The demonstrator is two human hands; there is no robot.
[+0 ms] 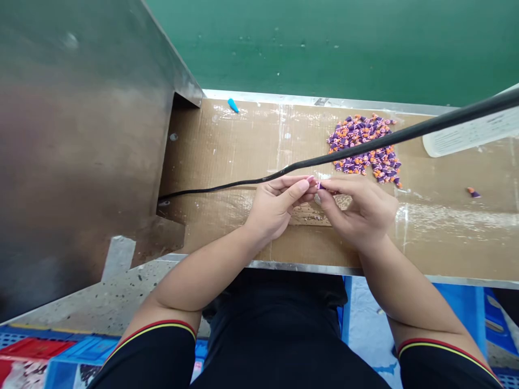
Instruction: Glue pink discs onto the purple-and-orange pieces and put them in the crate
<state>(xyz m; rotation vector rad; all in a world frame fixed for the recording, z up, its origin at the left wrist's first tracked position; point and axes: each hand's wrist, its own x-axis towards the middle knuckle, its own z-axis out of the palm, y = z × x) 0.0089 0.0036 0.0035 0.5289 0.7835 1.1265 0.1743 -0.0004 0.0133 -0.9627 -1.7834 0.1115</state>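
Above the cardboard-covered bench, my two hands meet fingertip to fingertip. My right hand (360, 210) is closed in a pinch on a tiny purple piece with a pale pink edge (320, 186). Thumb and fingers of my left hand (275, 205) are pressed together right beside that piece; what they hold is too small and covered to make out. Just behind the right hand lies a heap of small purple, orange and pink moulded pieces (357, 132) that look like the held one.
A black cable (227, 187) runs across the bench, over the heap. A large metal housing (89, 135) stands at left. On the cardboard (251, 146) lie a blue cone-shaped piece (232, 105) and one stray purple-orange piece (473, 192). A whitish translucent container (466, 135) is at right.
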